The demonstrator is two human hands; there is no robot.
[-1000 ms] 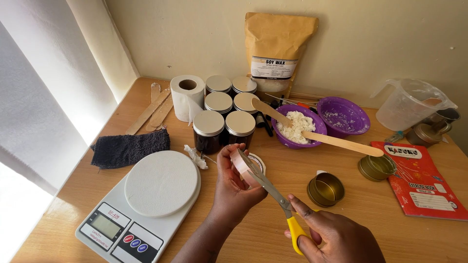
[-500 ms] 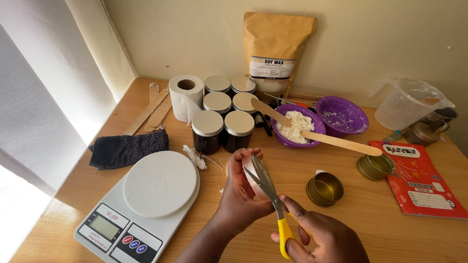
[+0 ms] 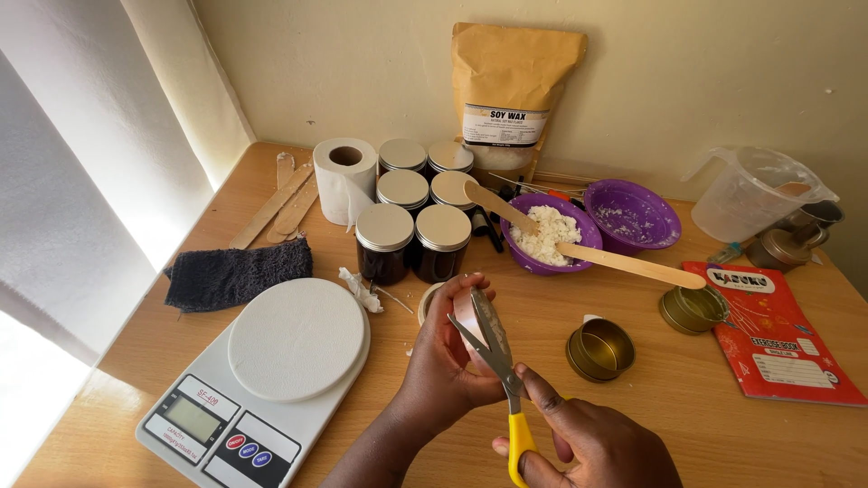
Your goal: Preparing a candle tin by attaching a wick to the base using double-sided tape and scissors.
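Wooden bench (image 3: pixel 723 425) fills my view, with a pale wall behind it. My left hand (image 3: pixel 448 361) is near the middle, and its fingers (image 3: pixel 457 303) curl around a small pale pink round piece (image 3: pixel 467 318), pinching it. My right hand (image 3: pixel 588 447) is at 5 o'clock from it, fingers wrapped tight on the yellow-handled scissors (image 3: pixel 497 361). The metal blades are a little apart and lie right against the pink piece. At 9 o'clock from my hands sits a white kitchen scale (image 3: pixel 271 370). At 10 o'clock lies a dark grey cloth (image 3: pixel 237 274). At 12 o'clock stand dark glass jars with silver lids (image 3: pixel 413 239), with a white paper roll (image 3: pixel 344 178) beside them. At 1 o'clock is a purple bowl of white flakes (image 3: pixel 550 233) with a long wooden stick (image 3: pixel 588 255) resting across it. At 3 o'clock sits a small gold tin (image 3: pixel 600 349), and further right a red notebook (image 3: pixel 773 334).
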